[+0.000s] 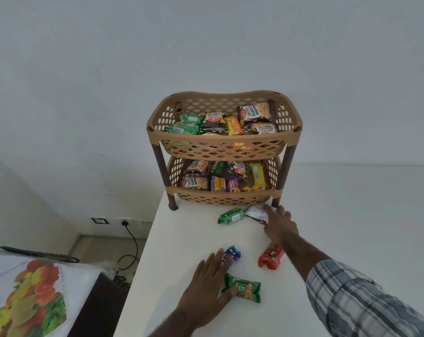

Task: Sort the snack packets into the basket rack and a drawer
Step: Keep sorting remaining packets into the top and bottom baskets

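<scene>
A tan two-tier basket rack [224, 139] stands at the back of a white tabletop [181, 239], both tiers holding several snack packets. My right hand [280, 224] reaches forward, its fingers resting on a silver-white packet [256, 212] just in front of the rack. A green packet [231, 215] lies beside it to the left. My left hand [206, 285] lies flat with fingers spread, touching a blue packet [231, 256] and a green biscuit packet [243, 287]. A red packet [271, 257] lies under my right forearm. No drawer is in view.
The tabletop's left edge drops to a floor with a black cable [130, 249] plugged into a wall socket [124, 223]. A cloth with a fruit print [28, 295] covers furniture at lower left. A white wall stands behind the rack.
</scene>
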A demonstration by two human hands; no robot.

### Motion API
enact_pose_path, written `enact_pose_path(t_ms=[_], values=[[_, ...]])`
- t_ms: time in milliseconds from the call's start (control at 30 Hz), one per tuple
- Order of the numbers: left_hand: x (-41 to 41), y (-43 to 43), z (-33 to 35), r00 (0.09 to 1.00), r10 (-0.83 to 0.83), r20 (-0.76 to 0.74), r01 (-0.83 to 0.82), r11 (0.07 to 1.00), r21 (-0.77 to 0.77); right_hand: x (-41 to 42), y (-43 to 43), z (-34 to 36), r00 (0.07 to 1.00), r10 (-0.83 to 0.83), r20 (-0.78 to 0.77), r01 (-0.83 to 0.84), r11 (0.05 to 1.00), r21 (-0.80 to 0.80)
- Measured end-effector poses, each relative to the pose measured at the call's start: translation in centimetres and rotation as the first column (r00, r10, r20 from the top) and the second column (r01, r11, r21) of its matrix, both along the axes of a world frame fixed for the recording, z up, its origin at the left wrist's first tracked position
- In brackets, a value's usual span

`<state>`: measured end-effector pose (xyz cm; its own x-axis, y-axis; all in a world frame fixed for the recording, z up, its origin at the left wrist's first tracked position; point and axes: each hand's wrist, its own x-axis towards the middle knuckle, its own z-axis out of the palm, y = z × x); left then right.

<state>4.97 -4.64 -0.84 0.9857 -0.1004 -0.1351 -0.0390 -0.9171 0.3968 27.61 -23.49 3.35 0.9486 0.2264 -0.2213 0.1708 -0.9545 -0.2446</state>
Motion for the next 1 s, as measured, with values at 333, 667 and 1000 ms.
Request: enact_pose_path(t_ms=[333, 667, 1000], values=[[-0.8, 0.3, -1.1, 0.996, -0.088, 0.005, 0.087, 0.989, 0.118, -5.1, 1.0, -0.8, 0.987, 0.158, 0.036, -0.151, 0.975, -0.164], [-1.9, -0.8, -1.6, 0.967, -0.118, 0.227, 0.082, 0.983, 0.165, -11.9, -5.5, 0.1, 0.989, -0.045, 0.138, 0.005, 0.96, 0.279], [-1.3, -1.9, 1.2, 0.94, -0.013, 0.341, 0.07, 0.985, -0.156, -19.0, -4.3, -0.8, 0.846, 0.422, 0.327, -0.481, 0.868, 0.124]])
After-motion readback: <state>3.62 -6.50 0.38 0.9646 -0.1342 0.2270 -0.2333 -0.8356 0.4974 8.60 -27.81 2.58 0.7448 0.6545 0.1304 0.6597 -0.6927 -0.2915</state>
